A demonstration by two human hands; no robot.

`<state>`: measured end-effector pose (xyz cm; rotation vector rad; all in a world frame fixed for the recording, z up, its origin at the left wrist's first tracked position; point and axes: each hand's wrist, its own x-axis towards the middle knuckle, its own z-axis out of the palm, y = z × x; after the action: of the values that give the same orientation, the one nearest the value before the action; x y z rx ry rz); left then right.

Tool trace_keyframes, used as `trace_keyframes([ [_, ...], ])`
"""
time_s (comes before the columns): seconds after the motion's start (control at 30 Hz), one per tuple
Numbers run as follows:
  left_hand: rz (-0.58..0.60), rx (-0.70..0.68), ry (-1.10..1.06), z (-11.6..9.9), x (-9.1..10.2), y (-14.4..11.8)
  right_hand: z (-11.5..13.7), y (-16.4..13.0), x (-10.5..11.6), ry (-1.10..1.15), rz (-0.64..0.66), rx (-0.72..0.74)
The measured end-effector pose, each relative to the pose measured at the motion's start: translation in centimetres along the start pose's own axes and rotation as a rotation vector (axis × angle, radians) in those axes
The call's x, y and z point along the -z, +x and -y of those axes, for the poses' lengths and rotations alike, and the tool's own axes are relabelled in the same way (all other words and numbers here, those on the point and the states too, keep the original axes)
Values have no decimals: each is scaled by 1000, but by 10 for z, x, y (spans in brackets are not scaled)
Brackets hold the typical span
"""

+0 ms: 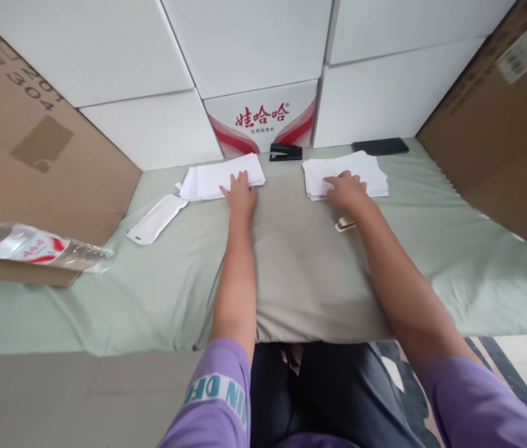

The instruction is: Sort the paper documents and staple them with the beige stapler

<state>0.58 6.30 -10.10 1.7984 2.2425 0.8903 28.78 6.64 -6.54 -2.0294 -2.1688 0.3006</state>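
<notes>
My left hand (241,193) rests with its fingers spread on the right part of a left-hand stack of white paper (216,179). On a second white paper stack (361,167) to the right lies my right hand (348,190), its index finger stretched out to the left and the other fingers partly bent. Neither hand grips anything that I can see. Between the stacks, farther back, stands a black stapler (285,152). A small box of what look like staples (345,224) sits just below my right wrist, partly covered by the forearm.
A white pouch (157,219) lies left of the left stack. A water bottle (39,246) is at the far left, before a cardboard box (34,155). A black phone (381,146) lies at the back right. White boxes (263,118) wall off the back; another cardboard box (515,137) stands right.
</notes>
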Motion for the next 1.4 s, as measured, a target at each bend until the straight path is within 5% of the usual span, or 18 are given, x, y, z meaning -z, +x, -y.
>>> trace_keyframes([
  [0.17,-45,51,-51,25,0,10,2,7,-5,90,-83,87],
  [0.53,-252,67,-149,11,19,3,21,-6,12,125,-87,71],
  [0.73,-316,74,-308,2,36,2,35,-9,11,432,-75,163],
  [0.9,-259,-21,-552,-10,52,3,49,-11,5,790,51,149],
  [1.07,-203,-155,-679,-20,71,1,69,-21,-11,1161,288,-83],
  [1.23,28,-197,-733,-25,77,-5,77,-21,-29,1512,329,-262],
  [1.4,254,-212,-548,-32,64,-13,72,-16,-29,1718,418,-318],
])
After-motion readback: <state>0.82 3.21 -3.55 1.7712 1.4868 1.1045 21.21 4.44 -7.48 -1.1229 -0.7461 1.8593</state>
